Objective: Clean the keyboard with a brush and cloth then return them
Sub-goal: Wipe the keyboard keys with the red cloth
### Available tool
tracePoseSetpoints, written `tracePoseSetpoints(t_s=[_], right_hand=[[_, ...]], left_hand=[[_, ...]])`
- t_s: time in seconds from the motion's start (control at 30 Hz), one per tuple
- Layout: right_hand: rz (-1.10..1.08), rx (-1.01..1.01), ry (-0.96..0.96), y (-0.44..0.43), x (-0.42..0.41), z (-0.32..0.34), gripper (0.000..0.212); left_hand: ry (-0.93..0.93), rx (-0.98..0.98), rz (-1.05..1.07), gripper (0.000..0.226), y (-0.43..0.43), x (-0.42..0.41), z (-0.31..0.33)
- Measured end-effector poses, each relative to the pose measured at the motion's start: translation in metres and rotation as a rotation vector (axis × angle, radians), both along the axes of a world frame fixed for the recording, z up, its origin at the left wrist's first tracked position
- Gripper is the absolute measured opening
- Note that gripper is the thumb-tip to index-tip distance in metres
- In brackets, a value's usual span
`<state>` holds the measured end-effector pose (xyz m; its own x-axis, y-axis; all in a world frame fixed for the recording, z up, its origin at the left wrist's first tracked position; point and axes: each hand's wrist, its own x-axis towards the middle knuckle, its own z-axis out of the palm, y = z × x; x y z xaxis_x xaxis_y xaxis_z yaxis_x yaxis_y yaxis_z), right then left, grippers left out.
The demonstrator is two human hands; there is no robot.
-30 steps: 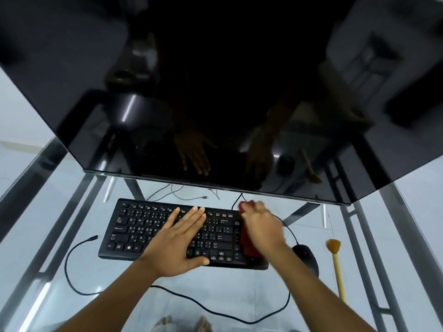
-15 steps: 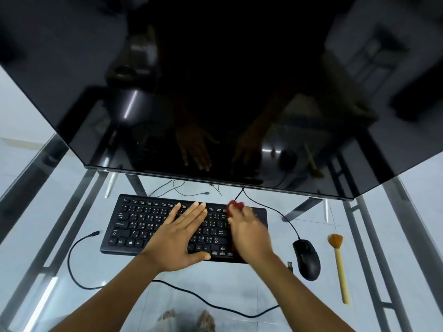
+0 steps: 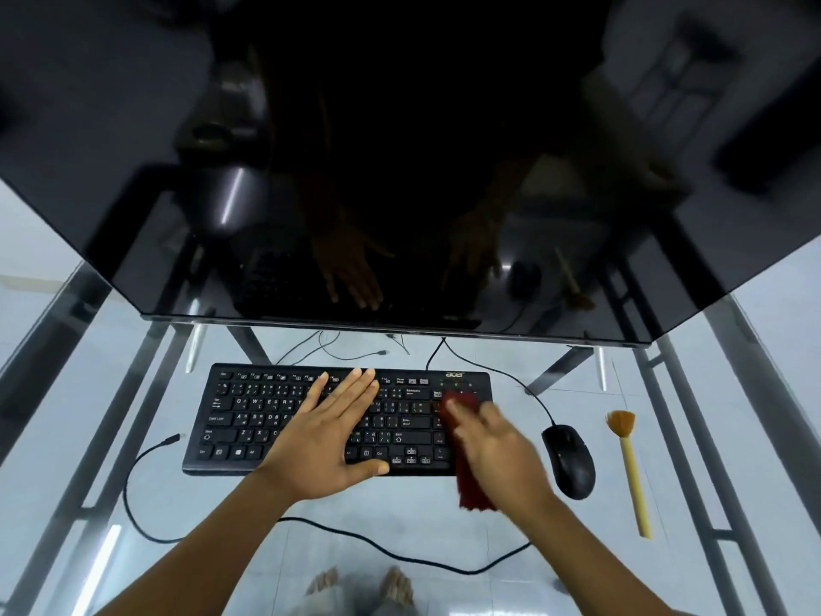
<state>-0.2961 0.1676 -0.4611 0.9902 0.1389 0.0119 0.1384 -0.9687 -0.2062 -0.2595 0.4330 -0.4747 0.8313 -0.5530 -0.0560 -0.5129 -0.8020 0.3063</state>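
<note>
A black keyboard (image 3: 266, 415) lies on the glass desk in front of the monitor. My left hand (image 3: 331, 433) rests flat on its middle keys, fingers straight and together. My right hand (image 3: 497, 446) presses a dark red cloth (image 3: 471, 484) onto the keyboard's right end; the cloth sticks out past my fingertips and hangs over the front edge. Motion blurs that hand, so how its fingers lie on the cloth is unclear. A brush (image 3: 628, 464) with a yellow handle and orange bristles lies on the glass at the right, untouched.
A black mouse (image 3: 571, 460) sits between the keyboard and the brush, its cable running back under the large dark monitor (image 3: 400, 171). Loose black cables (image 3: 146, 460) lie on the glass desk (image 3: 577, 571) left of and in front of the keyboard. My feet show through the glass.
My right hand swept the red cloth left toward the keyboard's middle, then back to its right end. My left hand stayed flat on the keys.
</note>
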Motion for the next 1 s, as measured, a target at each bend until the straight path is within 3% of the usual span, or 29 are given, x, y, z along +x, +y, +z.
tracePoseSetpoints(t_s=[0.1, 0.2, 0.3, 0.4, 0.47, 0.57, 0.63, 0.77, 0.8, 0.93, 1.0], right_hand=[[-0.199, -0.019, -0.035, -0.01, 0.006, -0.003, 0.038], [0.066, 0.167, 0.077, 0.019, -0.015, 0.006, 0.04], [0.254, 0.125, 0.08, 0.012, -0.021, 0.008, 0.038], [-0.078, 0.17, -0.048, -0.011, -0.004, 0.007, 0.03], [-0.119, 0.186, -0.078, -0.008, -0.008, 0.006, 0.029], [0.257, 0.107, 0.003, 0.014, -0.032, 0.003, 0.033], [0.341, 0.043, 0.006, 0.007, -0.028, 0.007, 0.034], [-0.174, 0.113, -0.073, -0.027, 0.003, 0.007, 0.029], [-0.216, 0.102, -0.078, -0.025, 0.004, 0.003, 0.029], [0.141, 0.025, -0.071, 0.009, -0.007, -0.002, 0.032], [0.108, 0.027, -0.041, 0.001, 0.011, 0.006, 0.031]], left_hand=[[0.007, -0.007, 0.002, 0.103, 0.0, 0.0, 0.0], [0.008, 0.015, 0.002, 0.104, 0.0, 0.0, 0.0], [0.019, 0.014, 0.001, 0.104, 0.0, 0.0, 0.0], [0.052, -0.029, 0.027, 0.106, -0.001, 0.001, 0.002], [0.09, -0.074, 0.054, 0.108, -0.002, 0.002, 0.003], [0.107, -0.091, 0.065, 0.111, -0.003, 0.004, 0.003], [0.106, -0.087, 0.059, 0.111, -0.003, 0.004, 0.003], [0.106, -0.102, 0.066, 0.111, -0.003, 0.004, 0.002], [0.098, -0.099, 0.064, 0.111, -0.003, 0.004, 0.002], [0.086, -0.088, 0.057, 0.111, -0.002, 0.003, 0.001], [0.089, -0.082, 0.05, 0.111, -0.003, 0.003, 0.003]])
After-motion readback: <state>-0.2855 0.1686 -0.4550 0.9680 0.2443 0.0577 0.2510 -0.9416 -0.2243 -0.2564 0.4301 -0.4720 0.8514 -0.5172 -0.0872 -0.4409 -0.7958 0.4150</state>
